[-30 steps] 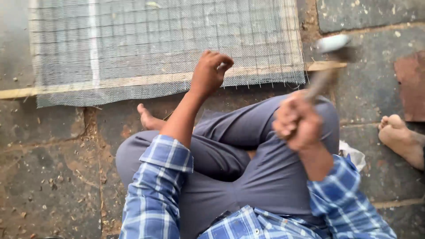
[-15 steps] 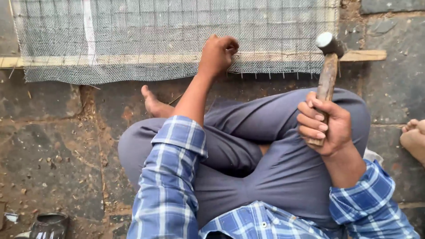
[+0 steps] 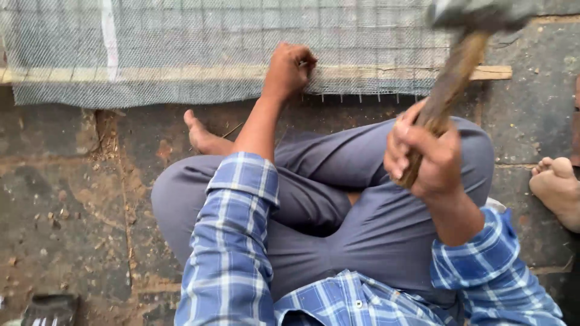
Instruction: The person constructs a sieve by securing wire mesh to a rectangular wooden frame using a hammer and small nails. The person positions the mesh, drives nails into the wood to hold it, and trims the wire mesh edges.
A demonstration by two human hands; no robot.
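Two hands are at work here, and each one is busy. The left hand (image 3: 289, 67) rests on the wooden strip (image 3: 181, 73) that lies under the mesh (image 3: 211, 42). Its fingers are curled and pinched together at the strip, as if around something very small, but what they pinch I cannot tell, because it is too small to see. The right hand (image 3: 423, 156) is closed in a firm fist around the wooden handle of a hammer (image 3: 450, 84). The hammer is lifted, its handle slants up and to the right, and its metal head is blurred at the top edge of the view, above the right end of the strip.

The mesh is grey and spreads across the top of the view on a stone floor (image 3: 72, 199). The person sits cross-legged, in grey trousers and a blue checked shirt, with one bare foot (image 3: 202, 136) just below the mesh. Another person's foot (image 3: 556, 187) shows at the right edge, well apart from the hammer.
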